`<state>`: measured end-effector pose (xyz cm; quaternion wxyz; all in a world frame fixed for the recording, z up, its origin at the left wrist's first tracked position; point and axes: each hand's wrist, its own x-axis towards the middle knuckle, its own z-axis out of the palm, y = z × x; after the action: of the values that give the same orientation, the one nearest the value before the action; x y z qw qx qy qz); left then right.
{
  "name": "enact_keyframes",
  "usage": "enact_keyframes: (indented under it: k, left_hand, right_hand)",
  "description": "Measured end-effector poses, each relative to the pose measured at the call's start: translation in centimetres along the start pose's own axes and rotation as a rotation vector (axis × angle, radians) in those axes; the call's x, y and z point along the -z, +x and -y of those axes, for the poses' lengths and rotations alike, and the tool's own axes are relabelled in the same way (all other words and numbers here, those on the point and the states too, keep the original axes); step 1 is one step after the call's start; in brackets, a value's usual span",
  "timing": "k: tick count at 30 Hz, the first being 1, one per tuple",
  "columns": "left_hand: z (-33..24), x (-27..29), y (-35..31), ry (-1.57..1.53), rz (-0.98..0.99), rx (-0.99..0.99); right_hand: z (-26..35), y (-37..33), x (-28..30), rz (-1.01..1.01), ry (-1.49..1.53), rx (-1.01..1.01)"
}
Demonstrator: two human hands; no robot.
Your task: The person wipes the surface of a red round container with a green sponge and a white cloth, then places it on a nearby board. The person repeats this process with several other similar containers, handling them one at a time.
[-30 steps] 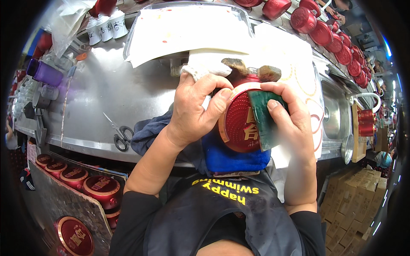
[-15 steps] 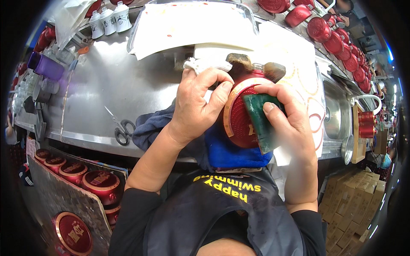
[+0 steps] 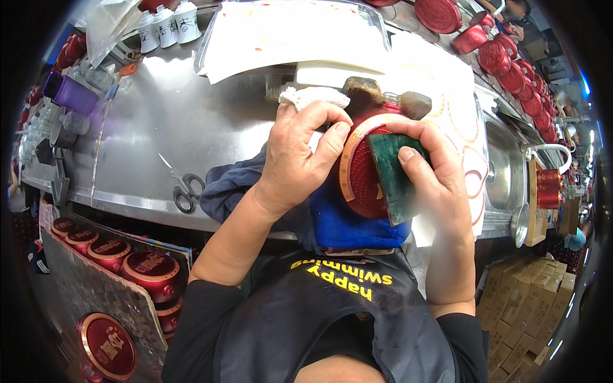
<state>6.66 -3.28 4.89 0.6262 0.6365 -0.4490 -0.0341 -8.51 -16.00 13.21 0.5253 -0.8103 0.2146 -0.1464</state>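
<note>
A round red lidded container [image 3: 361, 182] with a dimpled face leans in front of me on a bright blue cloth [image 3: 341, 231]. A gold patterned band [image 3: 346, 167] runs round its rim. My right hand [image 3: 437, 167] grips a flat green scraper [image 3: 389, 172], which covers the right part of the face and some gold lettering. My left hand [image 3: 297, 156] is at the upper left rim, thumb and forefinger pinched together beside the band. What that pinch holds, if anything, is too small to tell. A white cloth [image 3: 314, 96] lies against the back of its fingers.
Two brushes [image 3: 362, 92] rest behind the container. Black-handled scissors [image 3: 186, 190] and a dark blue cloth [image 3: 231, 185] lie left on the steel table [image 3: 147, 134]. White decal sheets [image 3: 294, 38] cover the back; a sink [image 3: 504, 163] is at right. Red containers [image 3: 150, 274] stand lower left.
The green scraper has turned slightly steeper, and the right fingers have shifted a little up over the container. The left pinch stays at the rim. The whole view has shifted slightly.
</note>
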Motion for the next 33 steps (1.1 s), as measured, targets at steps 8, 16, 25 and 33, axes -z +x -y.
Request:
enact_keyframes:
  k: [8, 16, 25, 33]
  left_hand:
    - [-0.14, -0.15, 0.42, 0.022, 0.012, -0.072]
    - [-0.39, -0.40, 0.60, 0.013, 0.029, -0.125]
    - [-0.35, -0.44, 0.50, 0.025, 0.023, -0.107]
    - [-0.21, -0.52, 0.51, 0.006, 0.013, -0.107]
  right_hand:
    - [-0.59, -0.08, 0.35, -0.036, 0.074, -0.025]
    - [-0.58, -0.58, 0.58, -0.026, 0.105, -0.056]
    - [-0.47, -0.41, -0.05, -0.008, 0.084, -0.009]
    - [-0.51, -0.61, -0.28, -0.031, 0.143, -0.060]
